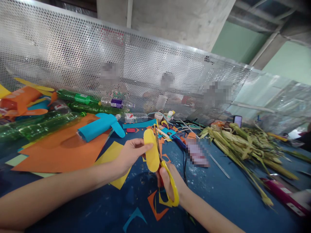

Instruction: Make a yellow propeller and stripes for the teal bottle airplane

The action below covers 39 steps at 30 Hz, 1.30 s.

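Observation:
Between finger and thumb, my left hand [134, 149] pinches a yellow paper cutout [152, 153] with rounded ends, held upright above the table. My right hand [168, 181] grips a pair of scissors [173, 187] with yellow handles, fingers through the loops. The blades run up along the right edge of the cutout; whether they touch it I cannot tell. Below lie orange paper scraps [155, 207], a yellow scrap, and a blue scrap [135, 218]. A yellow paper sheet [119, 183] lies under my left wrist.
To the left are a blue paper-wrapped bottle [94, 128], orange paper sheets [70, 152] and several green plastic bottles [55, 124]. Corn husks [245, 145] are heaped on the right. A perforated metal panel [85, 61] runs behind the blue table [218, 200], with people beyond it.

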### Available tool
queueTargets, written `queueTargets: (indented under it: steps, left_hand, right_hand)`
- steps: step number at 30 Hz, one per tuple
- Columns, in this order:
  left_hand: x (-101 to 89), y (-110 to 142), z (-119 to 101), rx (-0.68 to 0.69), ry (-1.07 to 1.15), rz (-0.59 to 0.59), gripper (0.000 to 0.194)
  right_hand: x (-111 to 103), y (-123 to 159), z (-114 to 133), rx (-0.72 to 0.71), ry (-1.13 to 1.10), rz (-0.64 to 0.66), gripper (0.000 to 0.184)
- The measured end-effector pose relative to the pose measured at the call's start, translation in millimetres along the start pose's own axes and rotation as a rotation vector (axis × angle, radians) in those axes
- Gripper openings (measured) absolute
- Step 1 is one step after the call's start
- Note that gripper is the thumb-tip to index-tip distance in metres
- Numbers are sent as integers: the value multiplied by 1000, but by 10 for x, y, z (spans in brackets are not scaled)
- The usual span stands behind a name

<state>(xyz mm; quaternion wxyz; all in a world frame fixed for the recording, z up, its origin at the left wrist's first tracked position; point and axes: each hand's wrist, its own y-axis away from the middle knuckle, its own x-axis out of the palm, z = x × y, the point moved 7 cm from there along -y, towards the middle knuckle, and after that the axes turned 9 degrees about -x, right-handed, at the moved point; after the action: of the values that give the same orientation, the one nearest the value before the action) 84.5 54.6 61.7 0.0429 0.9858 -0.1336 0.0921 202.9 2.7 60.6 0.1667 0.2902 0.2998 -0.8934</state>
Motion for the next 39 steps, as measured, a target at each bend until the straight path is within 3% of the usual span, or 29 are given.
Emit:
queueTargets:
  steps: [9, 33, 39]
  left_hand:
    - [-22, -12, 16, 28, -43, -28, 22]
    - [-42, -60, 68, 19, -32, -19, 23]
    - [-76, -124, 86, 5, -9, -9, 23]
  right_hand:
    - [-16, 29, -62, 22, -33, -84, 47]
    - [28, 58, -208, 132, -21, -108, 46]
    - [-195, -36, -379, 240, 180, -127, 35]
